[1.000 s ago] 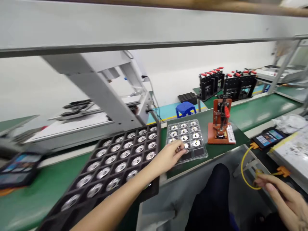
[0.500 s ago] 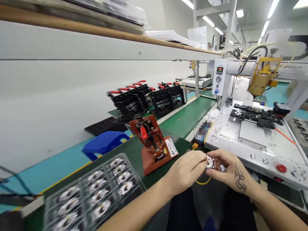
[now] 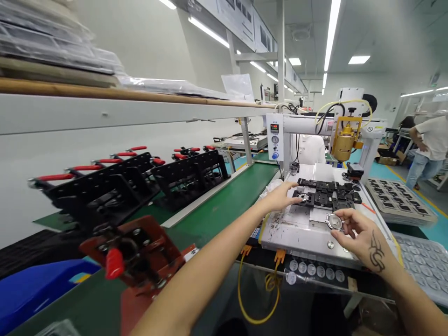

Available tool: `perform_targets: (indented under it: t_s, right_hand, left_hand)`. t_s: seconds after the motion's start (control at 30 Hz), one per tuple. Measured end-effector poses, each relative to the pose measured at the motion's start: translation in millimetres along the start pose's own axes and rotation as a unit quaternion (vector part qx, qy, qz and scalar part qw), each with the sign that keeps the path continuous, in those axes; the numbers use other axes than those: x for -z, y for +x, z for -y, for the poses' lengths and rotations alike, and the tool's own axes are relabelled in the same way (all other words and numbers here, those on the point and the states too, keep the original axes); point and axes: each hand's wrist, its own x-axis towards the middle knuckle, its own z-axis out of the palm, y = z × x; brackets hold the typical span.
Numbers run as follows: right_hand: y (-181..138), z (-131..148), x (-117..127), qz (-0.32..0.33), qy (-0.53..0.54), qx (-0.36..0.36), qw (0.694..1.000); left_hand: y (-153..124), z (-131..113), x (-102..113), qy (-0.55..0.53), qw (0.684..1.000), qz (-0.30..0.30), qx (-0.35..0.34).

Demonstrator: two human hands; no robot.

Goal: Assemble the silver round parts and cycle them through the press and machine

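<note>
The left hand lies at the near-left end of a black fixture on a metal plate, fingertips on a small round part seated there; whether its grip pinches the part cannot be told. The right hand, nearer the body, pinches a round metal disc just short of the fixture.

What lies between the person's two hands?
In the head view, only bare machine plate lies between the left hand and the right hand holding a round part.
</note>
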Motion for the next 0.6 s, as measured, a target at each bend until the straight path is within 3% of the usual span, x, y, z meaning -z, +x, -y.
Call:
perform_targets:
  t_s: [0.17,0.27,0.43,0.6]
  right_hand:
    - [-22,-11,28,-0.072,-0.007,-0.015,0.997]
    - [-13,-19,36,-0.056,-0.023,-0.015,0.998]
    - [48,-24,20,-0.005,-0.067,-0.005,0.998]
    - [117,-32,-21,0.072,-0.110,0.032,0.991]
  left_hand:
    - [40,10,-6,0.005,0.997,0.080,-0.002]
    - [53,8,-5,0.020,0.993,0.116,0.003]
    - [68,-6,-4,0.043,0.989,0.141,0.021]
    - [51,-18,14,-0.004,0.999,0.045,0.004]
